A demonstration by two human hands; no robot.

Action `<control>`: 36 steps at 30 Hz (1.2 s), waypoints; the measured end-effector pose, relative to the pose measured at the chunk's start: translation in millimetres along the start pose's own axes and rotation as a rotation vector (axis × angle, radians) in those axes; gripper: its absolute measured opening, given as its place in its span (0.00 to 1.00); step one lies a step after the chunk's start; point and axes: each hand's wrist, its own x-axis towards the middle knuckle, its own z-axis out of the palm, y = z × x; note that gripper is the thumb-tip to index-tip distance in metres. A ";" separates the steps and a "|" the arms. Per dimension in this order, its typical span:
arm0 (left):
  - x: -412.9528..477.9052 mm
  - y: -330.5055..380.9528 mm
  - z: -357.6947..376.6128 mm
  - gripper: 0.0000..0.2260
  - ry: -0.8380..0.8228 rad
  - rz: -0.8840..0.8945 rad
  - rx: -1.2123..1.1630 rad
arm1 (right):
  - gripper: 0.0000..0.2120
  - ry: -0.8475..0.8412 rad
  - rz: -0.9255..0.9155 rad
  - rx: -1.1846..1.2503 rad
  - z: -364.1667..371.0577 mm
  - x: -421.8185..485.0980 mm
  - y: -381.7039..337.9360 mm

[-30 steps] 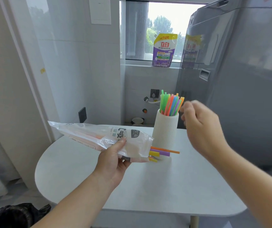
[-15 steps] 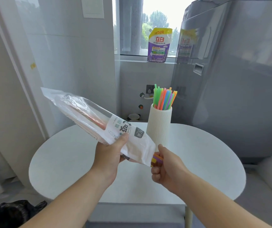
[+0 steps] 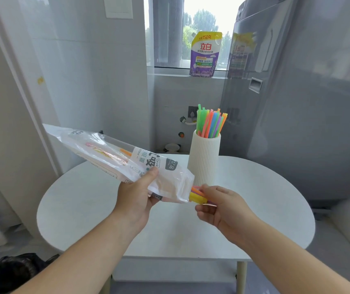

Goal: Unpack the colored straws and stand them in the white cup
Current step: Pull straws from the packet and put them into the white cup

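A tall ribbed white cup [image 3: 203, 160] stands on the round white table [image 3: 265, 198] with several colored straws [image 3: 211, 124] upright in it. My left hand [image 3: 137, 198] grips a clear plastic straw packet [image 3: 114, 158], tilted with its open end down to the right. Yellow, orange and purple straw ends [image 3: 197, 196] poke out of that opening. My right hand [image 3: 220, 206] pinches these ends just in front of the cup's base. More straws show faintly inside the packet.
A grey refrigerator [image 3: 307, 102] stands right behind the table on the right. A purple and yellow detergent pouch [image 3: 204, 54] sits on the window sill. A black bag [image 3: 6, 272] lies on the floor at lower left. White tiled walls close off the left.
My right hand dropped from beside the cup's top to the packet's mouth and closed on the protruding straw ends. My left hand tilted the packet's far end upward.
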 end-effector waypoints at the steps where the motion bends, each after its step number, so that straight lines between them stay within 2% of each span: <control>1: 0.6 -0.1 -1.2 0.19 0.003 -0.006 -0.006 | 0.12 0.012 -0.022 -0.040 -0.7 -0.6 -0.8; 5: 2.3 -2.1 -2.6 0.18 0.012 -0.037 -0.021 | 0.12 0.006 -0.130 -0.226 -1.2 -3.9 -1.4; 12: 0.9 0.2 -2.5 0.14 0.012 -0.074 -0.026 | 0.04 0.047 -0.282 -0.407 -6.9 -7.1 -8.8; 19: 0.1 2.3 -2.5 0.11 0.032 -0.107 -0.042 | 0.05 0.025 -0.276 -0.362 -20.4 -6.2 -16.2; 25: -1.8 3.0 0.3 0.12 0.019 -0.129 -0.058 | 0.04 0.026 -0.277 -0.450 -25.0 -3.4 -19.4; 31: -3.2 4.3 1.0 0.11 0.003 -0.142 -0.059 | 0.02 0.076 -0.262 -0.384 -33.6 -2.0 -28.7; 36: -3.9 3.9 3.3 0.13 0.000 -0.174 -0.074 | 0.02 0.034 -0.200 -0.121 -36.6 -3.8 -35.9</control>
